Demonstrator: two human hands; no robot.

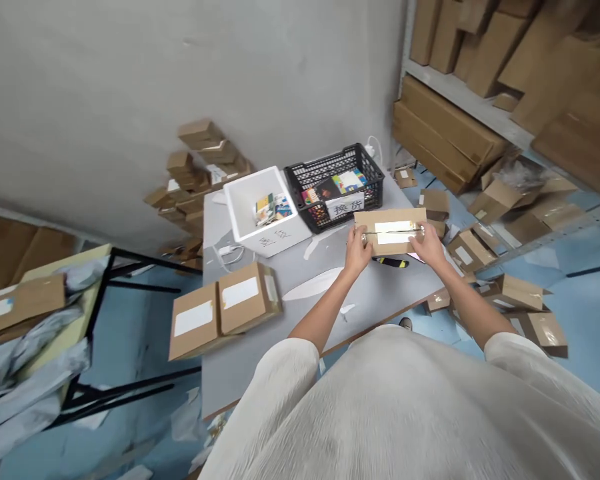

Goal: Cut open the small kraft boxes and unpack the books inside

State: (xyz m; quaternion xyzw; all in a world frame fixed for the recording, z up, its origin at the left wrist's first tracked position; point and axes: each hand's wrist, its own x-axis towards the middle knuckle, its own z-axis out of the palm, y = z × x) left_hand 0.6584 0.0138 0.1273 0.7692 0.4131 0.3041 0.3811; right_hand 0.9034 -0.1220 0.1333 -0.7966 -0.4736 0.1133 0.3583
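A brown cardboard box (390, 217) with a white label and a taped seam is held over the table by both hands. My left hand (359, 249) grips its left end, the thumb on the face nearest me. At the other end, my right hand (428, 245) is closed round the box in the same way. Just below the box lies a black and yellow tool (393, 263), probably a utility knife, partly covered. Behind the box stands a black plastic crate (325, 170) with small colourful packages and a paper sign.
Left of the crate is a white foam box (275, 243) with small packs inside. Two labelled cartons (225, 303) sit at the left edge of the grey table (305, 340). Opened cartons (517, 293) lie on the blue floor at right, beside a loaded shelf (473, 90).
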